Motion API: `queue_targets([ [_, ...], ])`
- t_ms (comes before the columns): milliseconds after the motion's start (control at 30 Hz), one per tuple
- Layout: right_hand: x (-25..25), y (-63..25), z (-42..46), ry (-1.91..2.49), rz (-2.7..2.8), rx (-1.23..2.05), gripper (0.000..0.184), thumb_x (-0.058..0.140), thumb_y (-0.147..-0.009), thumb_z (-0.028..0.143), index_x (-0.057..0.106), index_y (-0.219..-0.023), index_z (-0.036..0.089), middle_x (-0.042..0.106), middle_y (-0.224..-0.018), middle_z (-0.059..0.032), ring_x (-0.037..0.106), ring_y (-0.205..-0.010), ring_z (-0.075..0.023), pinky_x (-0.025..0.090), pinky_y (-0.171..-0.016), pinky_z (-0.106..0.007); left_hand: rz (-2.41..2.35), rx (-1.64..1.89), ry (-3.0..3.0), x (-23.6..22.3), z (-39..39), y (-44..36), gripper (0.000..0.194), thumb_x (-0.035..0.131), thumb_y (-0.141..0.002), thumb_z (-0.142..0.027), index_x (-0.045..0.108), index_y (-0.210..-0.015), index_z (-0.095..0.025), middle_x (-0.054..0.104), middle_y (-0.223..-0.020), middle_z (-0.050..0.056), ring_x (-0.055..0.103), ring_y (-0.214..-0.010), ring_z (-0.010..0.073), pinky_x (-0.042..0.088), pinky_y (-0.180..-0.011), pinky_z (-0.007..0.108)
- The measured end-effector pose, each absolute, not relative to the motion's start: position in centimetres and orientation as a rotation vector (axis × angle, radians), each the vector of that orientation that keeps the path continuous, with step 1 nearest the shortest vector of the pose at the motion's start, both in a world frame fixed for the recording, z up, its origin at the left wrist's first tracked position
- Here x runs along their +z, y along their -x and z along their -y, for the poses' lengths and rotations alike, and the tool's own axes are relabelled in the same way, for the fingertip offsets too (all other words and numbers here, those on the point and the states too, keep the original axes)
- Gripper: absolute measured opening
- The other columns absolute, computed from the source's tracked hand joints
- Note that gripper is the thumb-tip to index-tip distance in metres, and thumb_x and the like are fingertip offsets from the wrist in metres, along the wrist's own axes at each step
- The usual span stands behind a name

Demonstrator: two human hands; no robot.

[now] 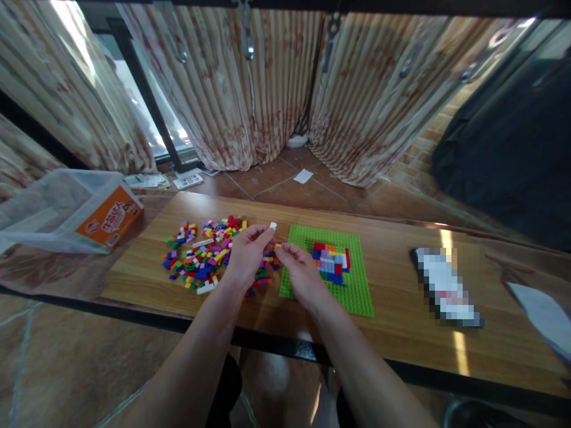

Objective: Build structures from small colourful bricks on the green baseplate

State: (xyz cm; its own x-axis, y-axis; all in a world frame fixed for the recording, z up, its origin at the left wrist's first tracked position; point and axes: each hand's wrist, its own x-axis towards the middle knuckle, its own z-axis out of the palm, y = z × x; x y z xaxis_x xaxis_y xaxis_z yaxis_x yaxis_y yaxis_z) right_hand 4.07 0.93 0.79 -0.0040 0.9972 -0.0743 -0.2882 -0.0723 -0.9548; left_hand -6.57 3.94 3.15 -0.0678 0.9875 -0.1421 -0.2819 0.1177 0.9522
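Note:
My left hand point(248, 249) is pinched on a small white brick point(273, 226), held just above the table. My right hand point(300, 268) is closed in a pinch on a tiny yellow brick point(277, 245) right beside the left fingers. Both hands hover between a pile of loose coloured bricks point(203, 252) on the left and a green baseplate point(354, 285) on the right. On the baseplate sits a flat patch of joined bricks point(331, 261) in red, blue, purple and white.
A clear plastic box with an orange label point(109, 220) lies on its side at the table's left end. A blurred flat object point(446, 285) and a white sheet point(542, 312) lie to the right. Curtains hang behind the wooden table point(401, 333).

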Motion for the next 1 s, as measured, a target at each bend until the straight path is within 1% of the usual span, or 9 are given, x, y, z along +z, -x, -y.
queue_targets([
  [100, 1.1, -4.3, -0.8, 1.071, 0.984, 1.336, 0.025, 0.07, -0.07, 0.045, 0.066, -0.075, 0.021, 0.067, -0.081, -0.0014, 0.06, -0.082, -0.0154, 0.047, -0.076, -0.028, -1.13, 1.295, -0.894, 3.2, -3.9, 6.5, 0.031, 0.081, -0.059, -0.039, 0.067, -0.073, -0.015, 0.063, -0.067, -0.001, 0.056, -0.062, 0.0088, 0.045, -0.061, 0.021],
  [233, 1.3, -5.4, -0.6, 1.15, 0.968, 1.245, 0.027, 0.072, -0.069, 0.045, 0.065, -0.078, 0.02, 0.067, -0.073, -0.0014, 0.062, -0.07, -0.0161, 0.05, -0.068, -0.031, -1.17, 1.293, -0.951, 3.0, -3.9, 6.5, 0.03, 0.078, -0.063, -0.039, 0.067, -0.075, -0.014, 0.063, -0.067, 0.0, 0.056, -0.062, 0.0087, 0.044, -0.06, 0.02],
  [367, 1.7, -7.7, -0.4, 1.255, 1.049, 1.046, 0.024, 0.072, -0.071, 0.044, 0.065, -0.075, 0.021, 0.066, -0.067, -0.0015, 0.061, -0.063, -0.0161, 0.05, -0.062, -0.031, -1.188, 1.294, -1.014, 2.7, -4.0, 6.4, 0.028, 0.076, -0.066, -0.039, 0.069, -0.08, -0.015, 0.064, -0.068, 0.0, 0.055, -0.062, 0.0094, 0.043, -0.059, 0.021],
  [467, 2.2, -9.9, -0.3, 1.356, 1.09, 0.912, 0.025, 0.07, -0.073, 0.045, 0.067, -0.078, 0.021, 0.067, -0.068, -0.0025, 0.061, -0.062, -0.0169, 0.048, -0.059, -0.03, -1.222, 1.27, -1.135, 2.5, -4.1, 6.5, 0.026, 0.073, -0.07, -0.039, 0.071, -0.082, -0.016, 0.066, -0.071, 0.001, 0.056, -0.064, 0.011, 0.043, -0.06, 0.022],
  [633, 2.7, -13.7, -0.1, 1.567, 1.295, 0.616, 0.026, 0.062, -0.08, 0.044, 0.069, -0.084, 0.019, 0.07, -0.077, -0.0056, 0.063, -0.07, -0.0196, 0.047, -0.067, -0.033, -1.183, 1.056, -1.516, 2.3, -3.9, 6.7, 0.02, 0.067, -0.076, -0.036, 0.075, -0.083, -0.019, 0.071, -0.077, 0.003, 0.059, -0.068, 0.0147, 0.042, -0.063, 0.025],
  [733, 2.7, -15.5, -0.1, 1.642, 1.375, 0.449, 0.026, 0.056, -0.083, 0.041, 0.069, -0.085, 0.018, 0.07, -0.077, -0.0067, 0.062, -0.069, -0.0199, 0.046, -0.067, -0.034, -1.077, 0.935, -1.683, 2.3, -3.4, 6.5, 0.016, 0.065, -0.078, -0.031, 0.076, -0.084, -0.022, 0.073, -0.08, 0.003, 0.062, -0.072, 0.0174, 0.044, -0.068, 0.028],
  [833, 2.6, -16.5, -0.1, 1.678, 1.434, 0.389, 0.026, 0.054, -0.084, 0.039, 0.069, -0.085, 0.018, 0.07, -0.08, -0.0074, 0.062, -0.071, -0.0201, 0.047, -0.069, -0.035, -1.062, 0.86, -1.841, 2.3, -3.1, 6.3, 0.014, 0.063, -0.079, -0.027, 0.076, -0.082, -0.023, 0.073, -0.077, 0.003, 0.061, -0.069, 0.0173, 0.044, -0.068, 0.029],
  [933, 2.4, -16.3, 0.0, 1.669, 1.537, 0.386, 0.024, 0.053, -0.086, 0.037, 0.069, -0.087, 0.019, 0.069, -0.089, -0.008, 0.063, -0.08, -0.0208, 0.048, -0.074, -0.036, -1.056, 0.803, -1.947, 2.3, -2.9, 6.0, 0.016, 0.06, -0.081, -0.024, 0.076, -0.081, -0.023, 0.071, -0.077, 0.003, 0.06, -0.067, 0.0167, 0.042, -0.067, 0.028],
  [1000, 2.2, -15.8, 0.0, 1.656, 1.638, 0.385, 0.022, 0.054, -0.086, 0.036, 0.069, -0.086, 0.02, 0.067, -0.091, -0.0077, 0.062, -0.082, -0.0207, 0.048, -0.076, -0.036, -1.054, 0.8, -1.986, 2.3, -2.8, 5.8, 0.017, 0.059, -0.081, -0.023, 0.076, -0.081, -0.023, 0.07, -0.077, 0.003, 0.059, -0.068, 0.0165, 0.041, -0.066, 0.028],
])
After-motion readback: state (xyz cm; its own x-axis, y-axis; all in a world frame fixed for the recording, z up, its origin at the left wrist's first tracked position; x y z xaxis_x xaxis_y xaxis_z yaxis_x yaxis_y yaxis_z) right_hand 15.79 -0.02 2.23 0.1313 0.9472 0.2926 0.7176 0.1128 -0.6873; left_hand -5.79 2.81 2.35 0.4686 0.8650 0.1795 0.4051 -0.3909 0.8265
